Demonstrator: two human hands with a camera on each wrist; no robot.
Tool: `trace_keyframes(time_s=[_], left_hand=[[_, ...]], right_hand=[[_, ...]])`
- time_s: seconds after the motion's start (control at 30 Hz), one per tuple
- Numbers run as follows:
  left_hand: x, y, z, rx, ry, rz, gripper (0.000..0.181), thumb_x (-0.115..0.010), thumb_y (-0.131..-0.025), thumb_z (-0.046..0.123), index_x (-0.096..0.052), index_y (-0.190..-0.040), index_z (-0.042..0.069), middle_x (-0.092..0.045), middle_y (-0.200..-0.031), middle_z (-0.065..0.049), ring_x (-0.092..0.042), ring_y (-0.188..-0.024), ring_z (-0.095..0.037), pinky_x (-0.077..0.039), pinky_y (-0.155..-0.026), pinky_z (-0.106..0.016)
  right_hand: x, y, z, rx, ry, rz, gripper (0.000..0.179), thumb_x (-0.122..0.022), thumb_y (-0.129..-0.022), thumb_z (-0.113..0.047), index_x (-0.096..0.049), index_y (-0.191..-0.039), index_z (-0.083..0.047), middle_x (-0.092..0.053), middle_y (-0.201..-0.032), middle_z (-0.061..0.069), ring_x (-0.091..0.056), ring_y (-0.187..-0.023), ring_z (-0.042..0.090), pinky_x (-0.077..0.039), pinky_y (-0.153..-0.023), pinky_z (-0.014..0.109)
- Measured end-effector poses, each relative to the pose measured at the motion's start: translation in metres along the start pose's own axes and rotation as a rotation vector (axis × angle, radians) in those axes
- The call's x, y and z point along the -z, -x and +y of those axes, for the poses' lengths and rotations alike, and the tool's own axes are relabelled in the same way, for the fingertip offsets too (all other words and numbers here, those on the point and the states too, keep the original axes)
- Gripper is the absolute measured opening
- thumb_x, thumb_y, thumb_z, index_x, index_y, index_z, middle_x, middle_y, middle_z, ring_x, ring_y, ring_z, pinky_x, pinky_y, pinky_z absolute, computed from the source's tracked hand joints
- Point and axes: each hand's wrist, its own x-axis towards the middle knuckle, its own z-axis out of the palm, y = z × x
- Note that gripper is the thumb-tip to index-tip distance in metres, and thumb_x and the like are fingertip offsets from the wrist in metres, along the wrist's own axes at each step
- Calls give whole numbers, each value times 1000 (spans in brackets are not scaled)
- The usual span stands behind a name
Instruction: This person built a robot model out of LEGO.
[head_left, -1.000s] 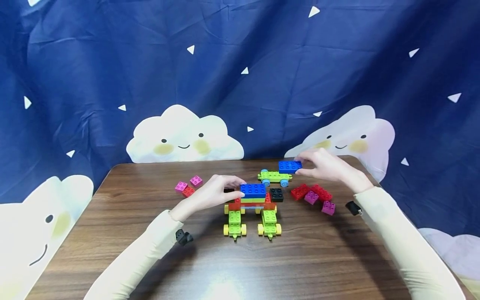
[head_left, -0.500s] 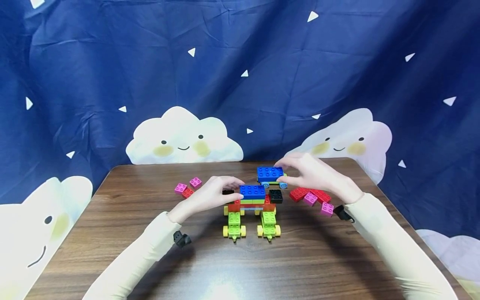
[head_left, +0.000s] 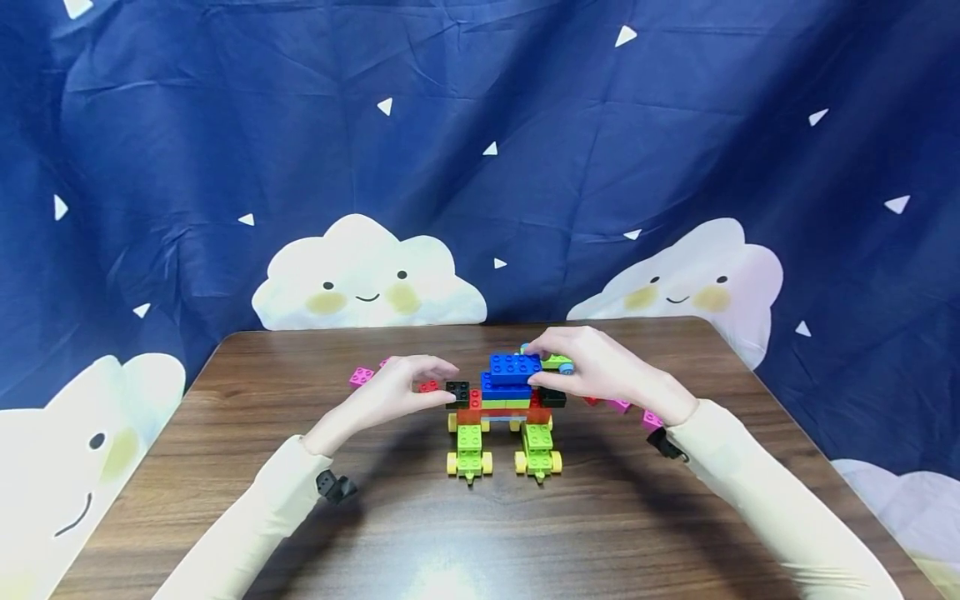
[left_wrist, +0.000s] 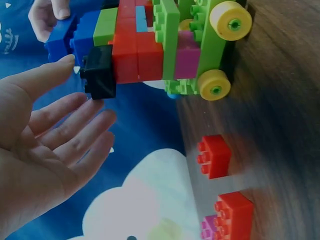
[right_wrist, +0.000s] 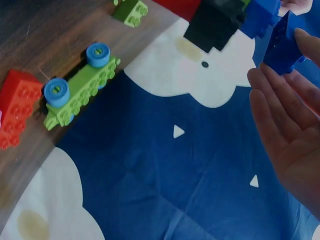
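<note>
My right hand (head_left: pixel 596 367) pinches a blue toy brick (head_left: pixel 513 367) between thumb and fingers, over the built model. Directly below it, a second blue brick (left_wrist: pixel 86 37) tops the model, with a small gap between the two in the left wrist view. The model has red bricks (left_wrist: pixel 137 57) in its middle, a black brick (head_left: pixel 457 394) at each side and green wheeled bases (head_left: pixel 469 454) with yellow wheels. My left hand (head_left: pixel 393 392) holds nothing, its fingers relaxed and spread beside the left black brick.
Behind the model stands a green wheeled base (right_wrist: pixel 82 90) with blue wheels. Red and pink bricks lie on the wooden table (head_left: pixel 247 400) to the left, including a pink brick (head_left: pixel 362 377); more red bricks (right_wrist: pixel 19 107) lie right. A blue cloud-print cloth hangs behind.
My right hand has carried its blue brick left, from above the blue-wheeled base to over the model. My left hand has let go of the model's top blue brick and drawn back left.
</note>
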Motion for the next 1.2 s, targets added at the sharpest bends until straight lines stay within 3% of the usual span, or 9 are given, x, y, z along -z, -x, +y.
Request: trace_keyframes(time_s=[0.27, 0.5, 0.77, 1.2], left_hand=[[-4, 7, -6, 15, 9, 26, 39, -78, -85, 21, -68, -120, 7, -74, -116, -8, -71, -105, -28, -54, -94, -51], [-7, 7, -6, 20, 6, 46, 34, -77, -86, 18, -69, -117, 7, -75, -110, -8, -72, -99, -21, -56, -92, -45], [-6, 6, -8, 40, -17, 42, 33, -77, -86, 20, -70, -116, 10, -75, -108, -5, -71, -97, -16, -57, -91, -40], [-6, 6, -9, 40, -15, 46, 32, -77, -86, 21, -70, -115, 10, -76, -107, -5, -71, -95, -15, -57, -90, -38]], right_hand=[[-9, -2, -3, 29, 11, 11, 34, -79, -83, -35, -72, -108, -14, -73, -101, -3, -58, -79, 6, -54, -71, 26], [-8, -3, -7, 37, 2, -6, 34, -78, -84, -34, -72, -110, -12, -72, -101, -2, -58, -80, 7, -54, -72, 26], [-8, -6, -9, 62, -65, -96, 43, -71, -91, -31, -64, -131, -16, -69, -115, -2, -63, -95, 9, -56, -83, 28], [-10, -20, -22, 65, -51, -48, 29, -73, -90, -29, -70, -114, -11, -71, -105, -1, -63, -90, 8, -57, -84, 29]])
